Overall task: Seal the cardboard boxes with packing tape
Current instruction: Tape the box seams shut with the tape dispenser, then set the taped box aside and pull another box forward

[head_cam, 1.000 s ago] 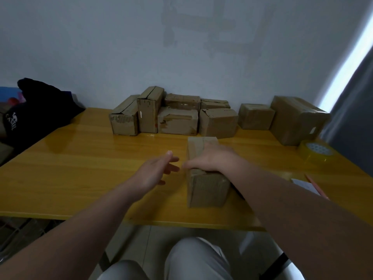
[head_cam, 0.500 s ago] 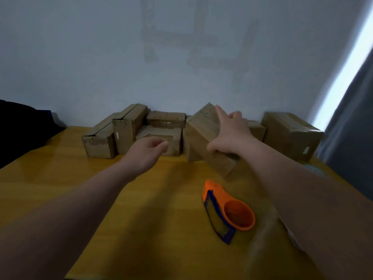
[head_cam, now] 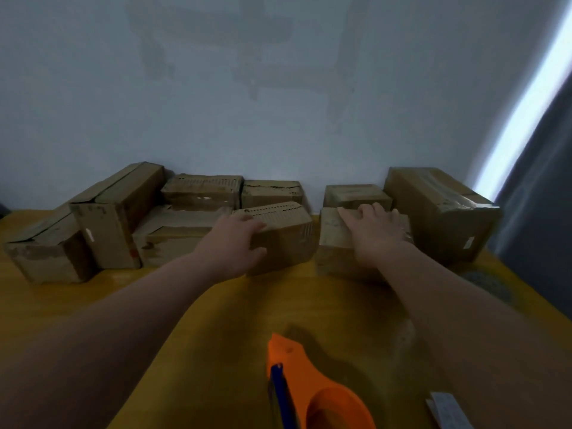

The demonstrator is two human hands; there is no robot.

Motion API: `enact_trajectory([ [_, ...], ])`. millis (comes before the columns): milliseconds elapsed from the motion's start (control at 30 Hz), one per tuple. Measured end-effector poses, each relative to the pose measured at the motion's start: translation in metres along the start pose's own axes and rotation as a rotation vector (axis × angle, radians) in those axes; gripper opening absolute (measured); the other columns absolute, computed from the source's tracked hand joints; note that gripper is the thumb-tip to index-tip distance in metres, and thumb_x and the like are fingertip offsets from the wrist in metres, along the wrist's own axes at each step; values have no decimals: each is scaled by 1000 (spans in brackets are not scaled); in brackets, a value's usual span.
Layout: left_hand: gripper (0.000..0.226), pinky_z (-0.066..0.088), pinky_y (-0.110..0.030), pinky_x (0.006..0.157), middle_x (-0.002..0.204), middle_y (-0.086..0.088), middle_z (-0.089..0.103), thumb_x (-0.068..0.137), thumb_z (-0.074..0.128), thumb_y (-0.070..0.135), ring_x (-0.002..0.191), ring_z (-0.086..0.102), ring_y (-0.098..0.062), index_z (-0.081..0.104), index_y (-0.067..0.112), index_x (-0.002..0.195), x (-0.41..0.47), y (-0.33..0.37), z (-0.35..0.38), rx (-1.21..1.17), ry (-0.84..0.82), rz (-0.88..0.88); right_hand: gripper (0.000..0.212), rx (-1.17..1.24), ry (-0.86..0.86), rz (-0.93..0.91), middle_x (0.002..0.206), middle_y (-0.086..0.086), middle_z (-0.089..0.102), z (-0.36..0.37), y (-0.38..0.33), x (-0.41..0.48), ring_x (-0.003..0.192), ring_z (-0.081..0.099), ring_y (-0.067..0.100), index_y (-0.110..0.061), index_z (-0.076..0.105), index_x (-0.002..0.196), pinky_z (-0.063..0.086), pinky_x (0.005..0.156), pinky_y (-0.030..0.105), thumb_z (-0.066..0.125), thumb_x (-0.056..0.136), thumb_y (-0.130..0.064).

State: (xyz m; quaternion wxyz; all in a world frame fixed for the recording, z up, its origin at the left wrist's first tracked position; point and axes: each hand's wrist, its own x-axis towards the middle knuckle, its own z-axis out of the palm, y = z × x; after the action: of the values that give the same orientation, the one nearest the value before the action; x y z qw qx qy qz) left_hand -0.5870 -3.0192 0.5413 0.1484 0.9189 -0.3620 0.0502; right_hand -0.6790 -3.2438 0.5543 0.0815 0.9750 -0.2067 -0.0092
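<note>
Several brown cardboard boxes stand in a row along the wall at the back of the yellow table [head_cam: 192, 308]. My right hand [head_cam: 376, 233] lies palm down on a small box [head_cam: 334, 243] that sits in front of another box [head_cam: 356, 195]. My left hand [head_cam: 235, 243] grips the left end of a ridged box [head_cam: 288, 233] in the middle of the row. An orange tape dispenser [head_cam: 312, 385] with a blue blade guard lies near the front edge, between my arms.
A big taped box [head_cam: 439, 209] stands at the right end of the row. A tall box [head_cam: 114, 218] and a low box [head_cam: 46, 252] stand at the left. A roll of tape [head_cam: 486, 284] shows dimly by my right forearm. A white paper strip [head_cam: 448, 410] lies at the front right.
My right hand carried the small box from the table's front to the back row and set it down. My left hand reached forward and took hold of the ridged middle box.
</note>
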Motion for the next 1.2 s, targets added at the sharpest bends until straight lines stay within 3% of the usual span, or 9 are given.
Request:
enact_trajectory([
  [100, 67, 21, -45, 113, 154, -4, 23, 89, 57, 44, 140, 19, -29, 28, 29, 147, 23, -5, 12, 135, -15, -7, 90, 8, 20, -5, 157, 12, 14, 10, -6, 19, 144, 6, 36, -32, 6, 152, 10, 116, 57, 65, 85, -27],
  [200, 75, 15, -47, 115, 157, -8, 16, 88, 56, 49, 142, 17, -32, 17, 31, 149, 42, -13, 22, 239, -32, -34, 92, 41, -1, -46, 154, 13, 15, 20, -15, 34, 139, 16, 38, -36, 1, 151, 23, 111, 57, 61, 82, -52],
  [267, 80, 14, -49, 115, 157, -11, 13, 86, 54, 54, 142, 16, -34, 11, 33, 150, 53, -19, 27, 262, -68, -74, 86, 61, 43, -28, 152, 12, 19, 26, -19, 44, 135, 22, 38, -37, 5, 150, 28, 107, 58, 55, 84, -57],
  [600, 94, 16, -54, 114, 150, -10, 28, 73, 64, 65, 138, 20, -33, 13, 39, 148, 74, -35, 34, 211, -123, -120, 76, 315, -25, 222, 149, 9, 19, 24, -24, 80, 137, 10, 41, -36, 19, 146, 14, 105, 74, 60, 83, -22],
  [767, 94, 15, -55, 113, 140, -7, 37, 66, 67, 68, 133, 28, -30, 22, 40, 144, 64, -30, 27, 205, -42, -70, 81, 403, 31, 263, 154, 9, 7, 32, -24, 79, 141, -2, 41, -39, 14, 147, 19, 106, 69, 59, 85, -12],
  [900, 95, 27, -43, 108, 135, -4, 39, 62, 71, 66, 126, 32, -26, 28, 39, 142, 44, -26, 13, 95, 54, -31, 92, 475, 23, 255, 159, 6, -8, 30, -23, 67, 143, -13, 39, -39, 3, 150, 17, 112, 63, 63, 86, -11],
  [1200, 86, 38, -37, 101, 135, -1, 29, 67, 75, 55, 123, 37, -23, 34, 37, 141, -31, -19, -35, -271, 134, -112, 79, 455, 85, 105, 150, 9, 23, -6, -51, -13, 138, 16, 32, -27, 16, 150, 39, 98, 44, 60, 86, -12],
])
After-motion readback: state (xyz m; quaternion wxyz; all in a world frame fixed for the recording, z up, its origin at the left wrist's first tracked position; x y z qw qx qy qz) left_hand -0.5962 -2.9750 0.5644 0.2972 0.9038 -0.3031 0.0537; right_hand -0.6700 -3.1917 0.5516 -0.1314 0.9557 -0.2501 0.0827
